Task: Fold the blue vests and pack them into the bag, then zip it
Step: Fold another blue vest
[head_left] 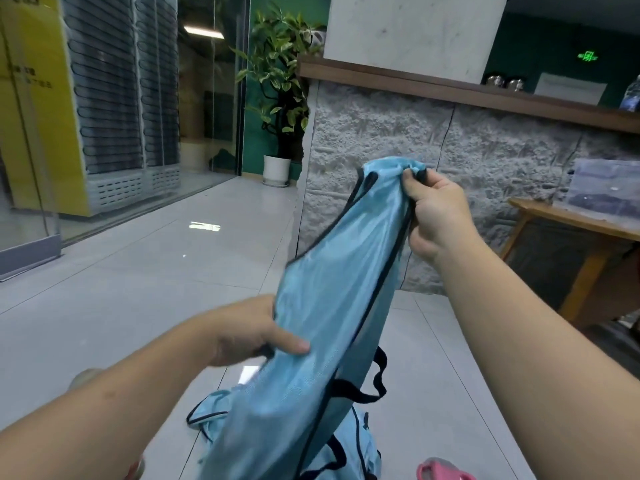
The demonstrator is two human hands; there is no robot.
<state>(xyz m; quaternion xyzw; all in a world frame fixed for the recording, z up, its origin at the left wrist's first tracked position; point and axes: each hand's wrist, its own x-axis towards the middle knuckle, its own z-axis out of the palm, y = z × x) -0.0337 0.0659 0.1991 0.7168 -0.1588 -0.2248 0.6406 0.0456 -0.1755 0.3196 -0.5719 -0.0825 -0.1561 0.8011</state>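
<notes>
**Blue vest held up between two hands**

A light blue vest [322, 306] with dark trim hangs in the air over the tiled floor [138, 271]. The right hand [436, 216] pinches its bunched top edge; the left hand [252, 327] grips the side lower down, thumb pressed on the fabric. More blue vests [356, 445] lie heaped on the floor below. A stone-faced counter [381, 133] stands behind.
</notes>
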